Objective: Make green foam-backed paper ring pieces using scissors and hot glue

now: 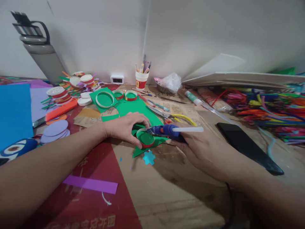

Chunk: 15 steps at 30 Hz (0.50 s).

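Note:
With thumb and fingers, my left hand (130, 127) grips the side of a red-and-white paper cup ring (147, 146) that stands on green foam sheet (133, 109). My right hand (194, 144) is wrapped round a blue hot glue gun (172, 129), a white glue stick jutting from its back. The gun's nozzle is at the ring's upper rim; I cannot tell whether it touches. Just below the ring lies a light blue flower-shaped cutout (149, 157). Two similar rings (131, 95) and a larger white ring (105, 99) rest on green foam farther back.
Yellow-handled scissors (182, 118) lie behind the glue gun, and a black phone (247, 146) is at the right. Pipe cleaners (267, 111) are heaped beyond it. On the left are an orange utility knife (60, 109), purple discs (56, 128) and a tall bottle (44, 54).

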{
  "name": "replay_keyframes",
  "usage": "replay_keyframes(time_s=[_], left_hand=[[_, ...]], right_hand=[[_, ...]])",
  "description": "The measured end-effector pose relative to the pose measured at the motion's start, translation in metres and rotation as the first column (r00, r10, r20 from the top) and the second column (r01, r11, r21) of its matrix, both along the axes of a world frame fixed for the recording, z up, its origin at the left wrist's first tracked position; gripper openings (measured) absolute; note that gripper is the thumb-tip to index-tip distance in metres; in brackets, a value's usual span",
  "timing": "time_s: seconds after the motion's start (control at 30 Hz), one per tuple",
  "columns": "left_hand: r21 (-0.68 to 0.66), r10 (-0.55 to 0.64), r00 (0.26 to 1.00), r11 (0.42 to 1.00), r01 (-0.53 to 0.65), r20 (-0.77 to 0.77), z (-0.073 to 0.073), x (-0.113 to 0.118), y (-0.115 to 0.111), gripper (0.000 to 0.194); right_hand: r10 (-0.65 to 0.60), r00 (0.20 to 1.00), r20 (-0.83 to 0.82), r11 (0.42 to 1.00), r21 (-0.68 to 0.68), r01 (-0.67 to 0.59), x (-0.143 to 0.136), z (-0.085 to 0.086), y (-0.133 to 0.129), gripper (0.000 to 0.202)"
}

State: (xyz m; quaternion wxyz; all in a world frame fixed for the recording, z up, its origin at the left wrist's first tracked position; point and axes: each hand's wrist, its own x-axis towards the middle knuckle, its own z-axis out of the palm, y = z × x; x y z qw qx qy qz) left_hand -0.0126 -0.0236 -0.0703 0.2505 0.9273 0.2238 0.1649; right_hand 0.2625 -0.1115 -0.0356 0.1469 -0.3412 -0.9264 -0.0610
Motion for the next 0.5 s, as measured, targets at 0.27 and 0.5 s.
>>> replay_keyframes(time_s=[0.27, 0.5], left_hand=[[0.004, 0.026, 0.999, 1.000, -0.026, -0.024, 0.002, 0.002, -0.002, 0.064], [-0.011, 0.011, 1.000, 1.000, -0.011, -0.004, 0.000, 0.001, 0.000, 0.062]], right_hand=[[0.044, 0.999, 0.011, 0.999, 0.009, -0.044, -0.008, 0.000, -0.001, 0.026], [-0.019, 1.000, -0.004, 0.999, -0.045, 0.019, -0.012, 0.003, -0.002, 0.022]])
